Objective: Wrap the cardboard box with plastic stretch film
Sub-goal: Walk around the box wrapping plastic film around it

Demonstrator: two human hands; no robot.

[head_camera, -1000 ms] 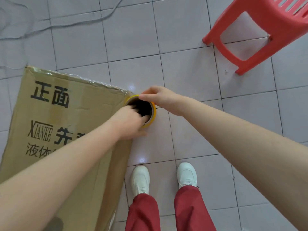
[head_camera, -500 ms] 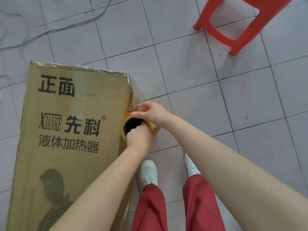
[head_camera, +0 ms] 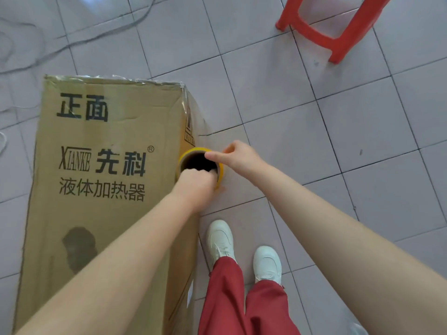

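Print on cardboard box (head_camera: 145, 112), 9 o'clock side of view. Top face, black characters: "正面" toward its 11 o'clock corner. At 6 o'clock from that, "XIANKE 先科" with ® mark. Next line down, "液体加热器". Side face, 3 o'clock edge: small printed label, unreadable.

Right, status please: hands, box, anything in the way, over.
Fingers of left hand hooked inside film roll; right hand grips its rim. Roll upright beside cardboard box, stretch film on its far edge. No obstruction; red stool apart.
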